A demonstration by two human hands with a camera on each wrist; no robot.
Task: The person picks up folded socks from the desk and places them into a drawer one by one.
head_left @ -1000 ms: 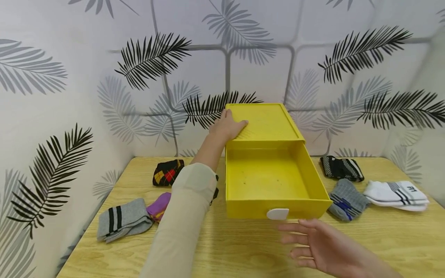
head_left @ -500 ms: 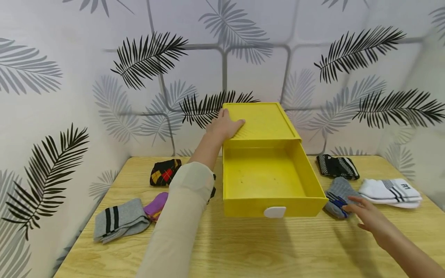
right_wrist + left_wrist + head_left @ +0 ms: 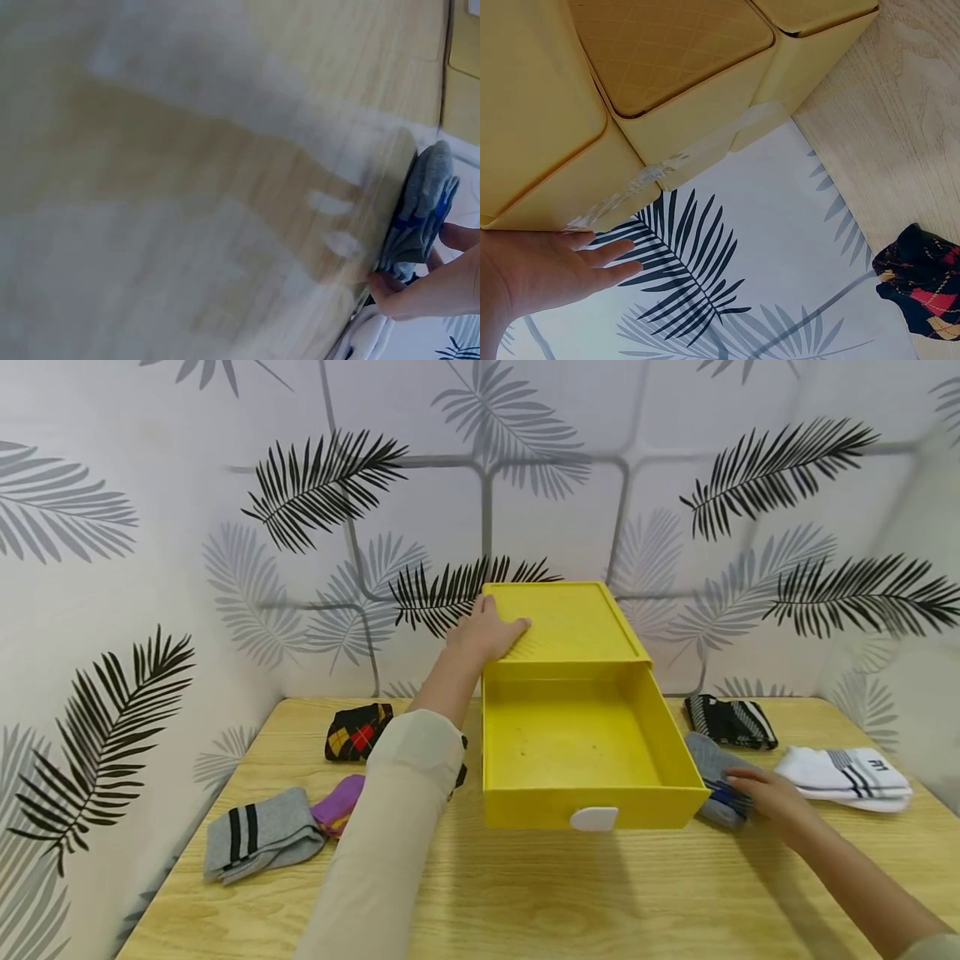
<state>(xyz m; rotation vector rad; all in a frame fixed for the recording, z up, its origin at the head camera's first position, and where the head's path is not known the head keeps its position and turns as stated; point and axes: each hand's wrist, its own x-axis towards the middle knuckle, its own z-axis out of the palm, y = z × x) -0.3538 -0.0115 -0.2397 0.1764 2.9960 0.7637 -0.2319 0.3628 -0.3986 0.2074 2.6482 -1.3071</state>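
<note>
My left hand rests on the left top edge of a yellow box; in the left wrist view its fingers lie straight along the box. The box's drawer is pulled out, with a white tab handle on its front and nothing inside. Right of the drawer, my right hand pinches a folded grey sock with blue stripes. The right wrist view has that sock between thumb and fingers, close to the wood-look table.
Folded white socks and a black patterned sock lie at right. To the left are grey striped socks, a purple sock and an argyle sock. A leaf-patterned wall stands behind the table.
From in front of the drawer, my right hand has moved right to the grey-blue sock and taken hold of it. The sock has shifted slightly left. My left hand stays on the box.
</note>
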